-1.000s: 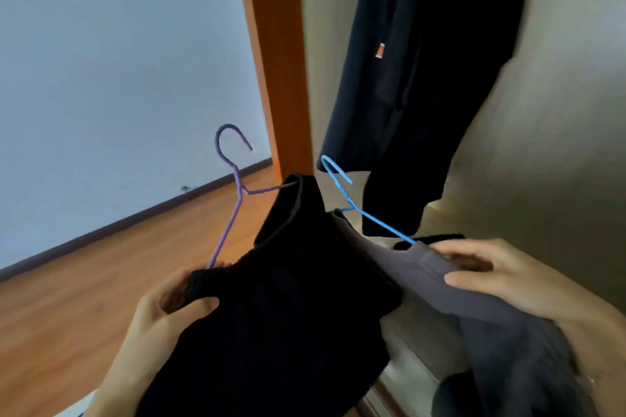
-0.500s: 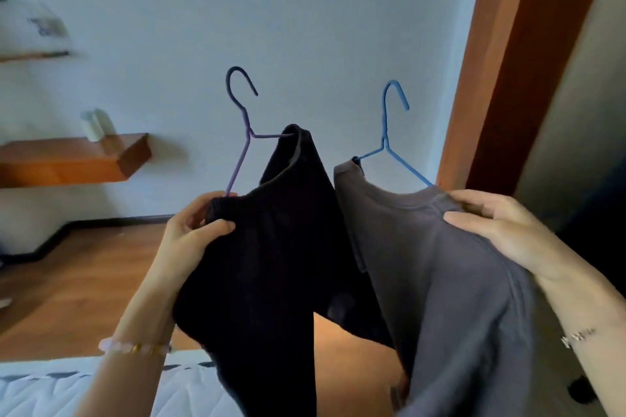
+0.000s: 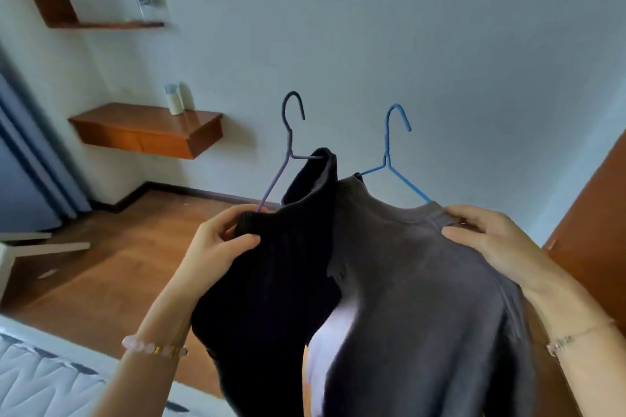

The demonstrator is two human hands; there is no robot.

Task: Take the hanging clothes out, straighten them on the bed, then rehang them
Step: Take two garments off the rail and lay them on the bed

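Two garments hung in front of me, side by side and touching, above wood floor (image 3: 111,247). Left hand (image 3: 220,247) had thumb and fingers clamped on shoulder of black sweater (image 3: 271,298), right where purple hanger (image 3: 288,142) entered knit. Right hand (image 3: 491,240) gripped shoulder of grey sweatshirt (image 3: 416,298), thumb on front, fingers over top, just beside blue hanger (image 3: 389,145). Both hooks stood upright, caught on nothing. I saw bed (image 3: 44,376) corner at lower left and wall shelf (image 3: 145,132) beyond.
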